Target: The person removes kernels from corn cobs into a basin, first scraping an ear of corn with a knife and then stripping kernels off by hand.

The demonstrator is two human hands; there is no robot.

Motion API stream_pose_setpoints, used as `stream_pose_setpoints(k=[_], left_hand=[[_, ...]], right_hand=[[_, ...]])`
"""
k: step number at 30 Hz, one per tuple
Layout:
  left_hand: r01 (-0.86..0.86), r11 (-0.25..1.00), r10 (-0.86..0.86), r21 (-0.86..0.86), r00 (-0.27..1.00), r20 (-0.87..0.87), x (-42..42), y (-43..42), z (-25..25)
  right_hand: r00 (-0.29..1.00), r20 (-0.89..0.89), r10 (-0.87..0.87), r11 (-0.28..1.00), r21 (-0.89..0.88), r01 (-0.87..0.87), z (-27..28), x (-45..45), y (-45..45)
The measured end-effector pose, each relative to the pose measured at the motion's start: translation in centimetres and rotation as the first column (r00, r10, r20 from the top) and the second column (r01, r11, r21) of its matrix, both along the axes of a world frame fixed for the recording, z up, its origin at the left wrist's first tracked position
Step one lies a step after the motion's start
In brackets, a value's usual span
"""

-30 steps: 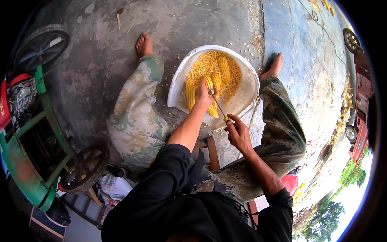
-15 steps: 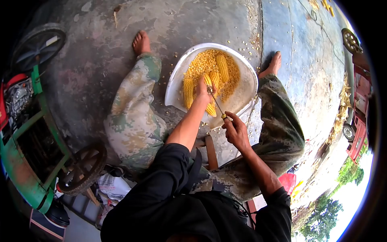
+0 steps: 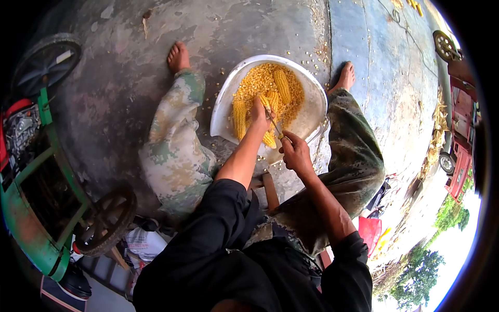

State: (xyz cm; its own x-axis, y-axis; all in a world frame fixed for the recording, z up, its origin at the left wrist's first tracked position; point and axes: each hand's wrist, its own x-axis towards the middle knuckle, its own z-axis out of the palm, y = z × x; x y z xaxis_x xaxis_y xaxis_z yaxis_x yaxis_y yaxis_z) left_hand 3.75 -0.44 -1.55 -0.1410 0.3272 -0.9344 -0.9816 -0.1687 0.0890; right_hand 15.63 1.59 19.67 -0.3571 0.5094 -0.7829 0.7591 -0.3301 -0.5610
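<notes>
Over a white basin (image 3: 315, 99), my left hand (image 3: 259, 113) is closed round a corn cob (image 3: 265, 102). My right hand (image 3: 295, 151) grips the yellowish handle of a thin metal tool (image 3: 275, 126) at the basin's near rim. The tool's shaft reaches up and left to the held cob; its tip is hidden at the cob. Loose yellow kernels (image 3: 255, 82) cover much of the basin's bottom. Several other cobs lie among them, one (image 3: 281, 86) toward the far side and one (image 3: 239, 119) at the left.
My bare feet stand on the concrete floor (image 3: 125, 78) on both sides of the basin, with scattered kernels around. A green metal frame (image 3: 31, 179) with wheels is at the left. A red vehicle (image 3: 461, 166) and dry husks (image 3: 437, 130) are at the right.
My right hand has moved up and left, closer to my left hand, and less of the tool's shaft shows. The view has shifted slightly.
</notes>
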Motion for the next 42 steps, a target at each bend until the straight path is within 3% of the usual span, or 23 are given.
stream_pose_setpoints(k=[1,6,8,10,13,17,19,22,23,31,33,36,38,40,42], left_hand=[[0.007,1.000,-0.007,0.010,1.000,-0.005,0.0,-0.1,-0.2],[0.103,0.988,-0.109,-0.116,0.993,-0.047,0.2,-0.2,-1.4],[0.282,0.918,-0.347,-0.278,0.912,-0.220,0.2,-0.7,-0.9],[0.287,0.932,-0.336,-0.220,0.913,-0.232,0.5,-1.0,-2.3],[0.219,0.944,-0.284,-0.246,0.919,-0.275,0.6,-0.8,-1.9],[0.246,0.931,-0.311,-0.270,0.921,-0.236,0.8,-0.5,-2.5],[0.289,0.918,-0.350,-0.271,0.913,-0.209,0.5,-0.5,-2.9],[0.265,0.930,-0.322,-0.254,0.921,-0.221,-0.1,-0.4,-1.8],[0.313,0.883,-0.396,-0.349,0.897,-0.198,-0.3,-0.2,-0.8],[0.432,0.807,-0.540,-0.404,0.815,-0.207,-0.9,-0.1,1.0],[0.412,0.696,-0.640,-0.588,0.726,-0.250,-0.4,1.0,0.5],[0.405,0.769,-0.590,-0.494,0.747,-0.307,-0.4,0.5,-0.9],[0.385,0.767,-0.582,-0.513,0.755,-0.303,-0.7,0.8,-1.1],[0.400,0.781,-0.549,-0.480,0.805,-0.223,-0.9,0.7,-1.1],[0.413,0.764,-0.578,-0.496,0.780,-0.241,-0.8,0.6,-0.7]], right_hand=[[0.990,-0.024,0.139,0.974,0.184,-0.132,-1.2,0.3,0.1],[0.977,0.052,0.206,0.933,0.291,-0.212,-0.6,-1.1,1.5],[0.956,0.217,0.197,0.980,-0.008,-0.201,1.6,-3.2,2.7],[0.956,0.113,0.272,0.933,0.212,-0.290,-0.4,-2.3,2.1],[0.953,0.057,0.299,0.830,0.478,-0.289,-1.6,-1.5,0.2],[0.969,0.054,0.243,0.878,0.413,-0.243,-1.5,-1.3,0.2],[0.936,0.135,0.325,0.833,0.428,-0.351,-1.3,-1.7,-0.1],[0.936,0.141,0.323,0.812,0.466,-0.350,-1.8,-2.0,-0.8],[0.938,0.138,0.319,0.815,0.465,-0.346,-2.3,-1.9,-0.6],[0.947,0.076,0.313,0.830,0.462,-0.311,-3.5,-2.3,0.0],[0.946,0.093,0.312,0.818,0.481,-0.317,-4.1,-2.5,0.4],[0.960,0.067,0.270,0.833,0.484,-0.268,-3.6,-2.1,-0.6],[0.946,0.127,0.297,0.809,0.493,-0.320,-3.6,-2.2,-1.5],[0.948,0.111,0.298,0.806,0.502,-0.312,-3.5,-2.3,-1.3],[0.955,0.067,0.289,0.836,0.469,-0.286,-3.7,-2.3,-0.6]])
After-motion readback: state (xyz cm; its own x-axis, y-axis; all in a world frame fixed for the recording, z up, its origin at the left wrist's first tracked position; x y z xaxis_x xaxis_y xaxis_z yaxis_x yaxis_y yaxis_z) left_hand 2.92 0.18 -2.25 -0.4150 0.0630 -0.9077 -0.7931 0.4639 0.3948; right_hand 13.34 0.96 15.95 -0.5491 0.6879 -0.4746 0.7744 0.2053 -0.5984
